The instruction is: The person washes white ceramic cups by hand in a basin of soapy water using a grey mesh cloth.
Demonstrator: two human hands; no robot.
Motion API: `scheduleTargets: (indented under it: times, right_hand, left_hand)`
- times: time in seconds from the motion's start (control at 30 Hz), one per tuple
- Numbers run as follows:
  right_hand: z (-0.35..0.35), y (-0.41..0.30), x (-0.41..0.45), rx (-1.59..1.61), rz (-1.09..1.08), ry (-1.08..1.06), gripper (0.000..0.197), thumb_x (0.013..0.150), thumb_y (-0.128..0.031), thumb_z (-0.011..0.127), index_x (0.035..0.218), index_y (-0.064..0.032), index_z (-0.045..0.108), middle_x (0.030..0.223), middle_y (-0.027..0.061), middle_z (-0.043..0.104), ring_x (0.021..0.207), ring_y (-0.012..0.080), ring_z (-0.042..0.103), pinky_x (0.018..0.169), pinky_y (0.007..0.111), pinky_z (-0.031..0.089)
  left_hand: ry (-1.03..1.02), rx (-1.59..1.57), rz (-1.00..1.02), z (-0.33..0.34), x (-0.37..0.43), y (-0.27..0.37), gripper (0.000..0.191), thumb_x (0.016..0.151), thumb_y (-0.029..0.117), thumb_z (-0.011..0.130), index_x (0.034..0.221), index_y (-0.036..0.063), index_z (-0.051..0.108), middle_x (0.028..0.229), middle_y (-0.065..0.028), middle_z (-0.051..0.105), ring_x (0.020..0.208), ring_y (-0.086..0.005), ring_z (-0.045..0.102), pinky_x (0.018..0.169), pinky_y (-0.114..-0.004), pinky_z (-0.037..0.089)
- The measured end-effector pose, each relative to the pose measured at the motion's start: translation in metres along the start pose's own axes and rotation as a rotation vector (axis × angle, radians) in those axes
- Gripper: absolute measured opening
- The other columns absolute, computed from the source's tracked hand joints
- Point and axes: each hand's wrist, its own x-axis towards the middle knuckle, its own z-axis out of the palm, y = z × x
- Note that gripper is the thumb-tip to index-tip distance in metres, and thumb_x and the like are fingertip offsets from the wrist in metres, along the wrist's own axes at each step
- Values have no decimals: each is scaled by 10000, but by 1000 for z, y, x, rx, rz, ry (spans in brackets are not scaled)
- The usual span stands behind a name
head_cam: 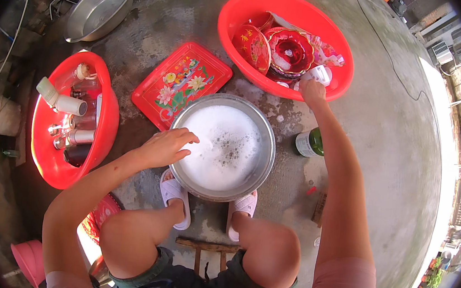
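A round metal basin (270,148) full of white suds (210,137) stands on the floor between my feet. My left hand (171,146) hangs over its left rim with fingers apart and nothing in them. Farther off to the right, my right hand (312,92) reaches over the near rim of a large red plastic tub (244,8) and grips a white cup (322,74). Part of that grip is hidden behind the hand. Also in the tub are a red decorated round lid (252,49) and a red scalloped dish (293,51).
A red floral tray (188,81) lies beside the basin. To the left stands a red tub (106,139) of bottles and cups, with an oval metal basin (101,12) behind it. A green bottle (316,142) lies near my right forearm. A cable (390,64) crosses the concrete.
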Motion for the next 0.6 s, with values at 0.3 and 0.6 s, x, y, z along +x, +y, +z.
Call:
scheduleTargets:
  times: [0.3, 0.6]
  right_hand:
    - [-183, 23, -185, 901, 23, 162, 250, 769, -297, 610, 935, -116, 655, 768, 100, 641, 723, 188, 613, 679, 317, 463]
    - [-134, 77, -334, 1779, 596, 316, 271, 827, -233, 606, 975, -6, 611, 895, -6, 587, 826, 77, 495, 740, 221, 380]
  left_hand:
    - [214, 323, 174, -80, -52, 96, 276, 763, 140, 577, 1029, 80, 533, 993, -100, 555, 914, -283, 550, 783, -378, 445]
    - [375, 186, -32, -55, -111, 66, 212, 793, 156, 548, 982, 61, 550, 935, -121, 585, 878, -255, 580, 757, -359, 453]
